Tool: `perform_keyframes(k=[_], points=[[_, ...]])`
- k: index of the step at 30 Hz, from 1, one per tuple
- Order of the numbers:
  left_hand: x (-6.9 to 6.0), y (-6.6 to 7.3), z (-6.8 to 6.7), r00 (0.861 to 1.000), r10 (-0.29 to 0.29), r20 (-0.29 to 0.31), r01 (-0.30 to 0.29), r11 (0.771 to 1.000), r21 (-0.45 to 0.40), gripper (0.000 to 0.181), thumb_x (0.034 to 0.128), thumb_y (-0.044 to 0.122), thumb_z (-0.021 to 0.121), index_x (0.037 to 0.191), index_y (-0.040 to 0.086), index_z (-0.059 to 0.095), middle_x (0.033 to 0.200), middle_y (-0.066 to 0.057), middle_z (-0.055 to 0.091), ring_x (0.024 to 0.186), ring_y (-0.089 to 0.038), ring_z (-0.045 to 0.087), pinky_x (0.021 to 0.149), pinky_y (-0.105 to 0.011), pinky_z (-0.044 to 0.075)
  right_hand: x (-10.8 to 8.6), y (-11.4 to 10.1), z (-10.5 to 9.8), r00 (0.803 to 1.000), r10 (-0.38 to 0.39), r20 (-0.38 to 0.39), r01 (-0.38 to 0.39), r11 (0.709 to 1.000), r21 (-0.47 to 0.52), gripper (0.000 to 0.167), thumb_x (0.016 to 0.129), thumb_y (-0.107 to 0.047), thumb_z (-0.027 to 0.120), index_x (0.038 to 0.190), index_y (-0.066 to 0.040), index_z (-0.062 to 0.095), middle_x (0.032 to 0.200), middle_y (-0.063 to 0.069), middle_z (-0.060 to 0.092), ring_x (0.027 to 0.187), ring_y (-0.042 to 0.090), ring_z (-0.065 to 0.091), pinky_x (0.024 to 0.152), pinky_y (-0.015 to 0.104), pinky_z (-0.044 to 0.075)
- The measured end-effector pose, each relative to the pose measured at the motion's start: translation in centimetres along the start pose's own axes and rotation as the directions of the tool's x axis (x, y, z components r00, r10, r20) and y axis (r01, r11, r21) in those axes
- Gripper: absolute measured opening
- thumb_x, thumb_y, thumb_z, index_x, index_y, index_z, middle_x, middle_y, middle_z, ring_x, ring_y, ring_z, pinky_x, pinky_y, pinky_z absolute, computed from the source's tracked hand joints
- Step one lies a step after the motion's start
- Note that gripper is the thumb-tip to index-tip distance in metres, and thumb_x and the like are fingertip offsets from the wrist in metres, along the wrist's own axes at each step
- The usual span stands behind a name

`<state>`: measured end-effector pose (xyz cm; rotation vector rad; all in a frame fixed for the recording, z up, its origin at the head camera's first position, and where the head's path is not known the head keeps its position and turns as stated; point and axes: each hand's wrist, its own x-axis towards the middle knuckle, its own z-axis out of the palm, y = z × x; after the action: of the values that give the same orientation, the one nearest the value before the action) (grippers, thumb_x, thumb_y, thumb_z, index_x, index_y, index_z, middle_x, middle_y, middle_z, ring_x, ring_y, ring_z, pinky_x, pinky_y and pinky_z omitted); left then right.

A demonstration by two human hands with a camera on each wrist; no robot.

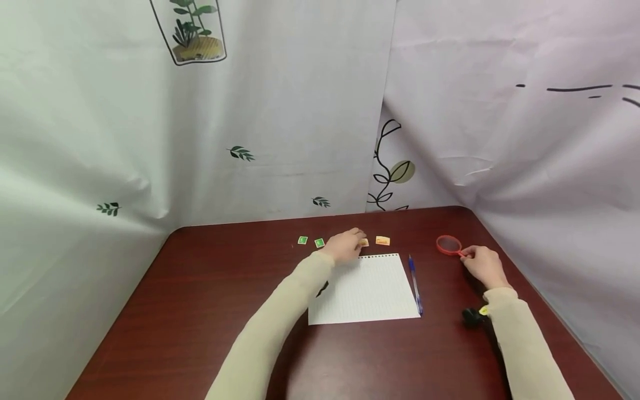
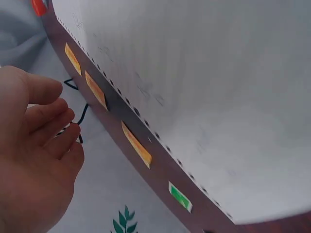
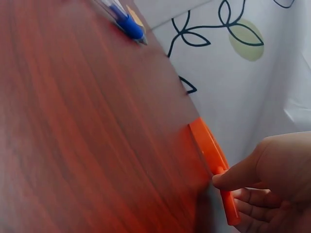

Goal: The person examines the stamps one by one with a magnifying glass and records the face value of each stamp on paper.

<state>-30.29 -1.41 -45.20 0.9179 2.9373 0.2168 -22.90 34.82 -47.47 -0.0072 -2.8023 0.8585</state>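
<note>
My left hand [image 1: 345, 246] hovers by the top edge of a sheet of lined paper [image 1: 370, 291], its fingers loosely bent around nothing. Just beside it are small orange stamp-like stickers [image 2: 95, 90]; in the head view the hand partly covers that row. Two green stickers [image 1: 319, 243] lie to its left. At the right side, the thumb and fingers of my right hand [image 1: 484, 266] pinch the handle of a red magnifying glass [image 1: 449, 245]. Its rim [image 3: 208, 143] appears edge-on in the right wrist view, at the table edge.
A blue pen [image 1: 415, 286] lies along the paper's right edge. The dark red wooden table [image 1: 210, 300] meets a white patterned curtain [image 1: 280, 111] at the back and sides. A black wrist device [image 1: 471, 317] sits at the right sleeve.
</note>
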Motion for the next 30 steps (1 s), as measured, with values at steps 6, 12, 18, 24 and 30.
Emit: perform_keyframes(k=[6, 12, 18, 24, 30], points=[[-2.4, -1.5, -0.2, 1.0, -0.006, -0.014, 0.006, 1.0, -0.019, 0.044, 0.1061, 0.023, 0.052, 0.148, 0.008, 0.051, 0.153, -0.008, 0.048, 0.143, -0.021, 0.042, 0.114, -0.036, 0.036, -0.3, 0.8, 0.2, 1.0, 0.006, 0.011, -0.006, 1.0, -0.013, 0.02, 0.091, -0.007, 0.065, 0.097, 0.011, 0.07, 0.076, 0.012, 0.064, 0.066, 0.024, 0.05, 0.06, 0.033, 0.038], [-4.6, -3.0, -0.2, 0.999, 0.019, -0.044, -0.018, 0.999, 0.029, 0.043, 0.1056, 0.024, 0.053, 0.145, 0.008, 0.055, 0.151, -0.009, 0.05, 0.141, -0.024, 0.044, 0.113, -0.04, 0.038, -0.4, 1.1, 0.1, 1.0, -0.006, 0.017, 0.007, 1.0, -0.02, 0.019, 0.091, -0.007, 0.066, 0.098, 0.011, 0.07, 0.075, 0.01, 0.063, 0.067, 0.023, 0.051, 0.06, 0.034, 0.039], [-6.9, -4.6, 0.1, 0.997, 0.02, -0.08, -0.016, 0.998, 0.054, 0.043, 0.1037, 0.024, 0.057, 0.143, 0.006, 0.057, 0.148, -0.011, 0.053, 0.14, -0.026, 0.046, 0.112, -0.041, 0.04, -0.5, 1.0, -0.4, 1.0, -0.015, -0.002, 0.015, 0.999, -0.031, 0.021, 0.091, -0.007, 0.068, 0.101, 0.011, 0.07, 0.081, 0.017, 0.067, 0.071, 0.029, 0.057, 0.062, 0.037, 0.043], [-9.3, -5.9, 0.4, 0.995, -0.013, -0.098, 0.019, 0.998, 0.052, 0.043, 0.1033, 0.023, 0.057, 0.143, 0.006, 0.057, 0.147, -0.011, 0.053, 0.139, -0.026, 0.047, 0.108, -0.042, 0.044, -0.7, -0.2, -1.0, 0.993, -0.092, -0.067, 0.091, 0.996, -0.024, 0.022, 0.092, -0.004, 0.067, 0.108, 0.012, 0.068, 0.101, 0.03, 0.066, 0.09, 0.043, 0.061, 0.075, 0.055, 0.047], [-11.4, -6.5, 0.3, 0.993, 0.001, -0.116, 0.004, 0.999, 0.04, 0.043, 0.1035, 0.024, 0.057, 0.141, 0.003, 0.058, 0.146, -0.013, 0.054, 0.138, -0.028, 0.047, 0.111, -0.043, 0.041, -1.0, -2.3, -1.3, 0.974, -0.216, -0.067, 0.213, 0.975, -0.057, 0.021, 0.091, -0.002, 0.068, 0.11, 0.007, 0.069, 0.104, 0.028, 0.063, 0.089, 0.043, 0.06, 0.075, 0.057, 0.047]])
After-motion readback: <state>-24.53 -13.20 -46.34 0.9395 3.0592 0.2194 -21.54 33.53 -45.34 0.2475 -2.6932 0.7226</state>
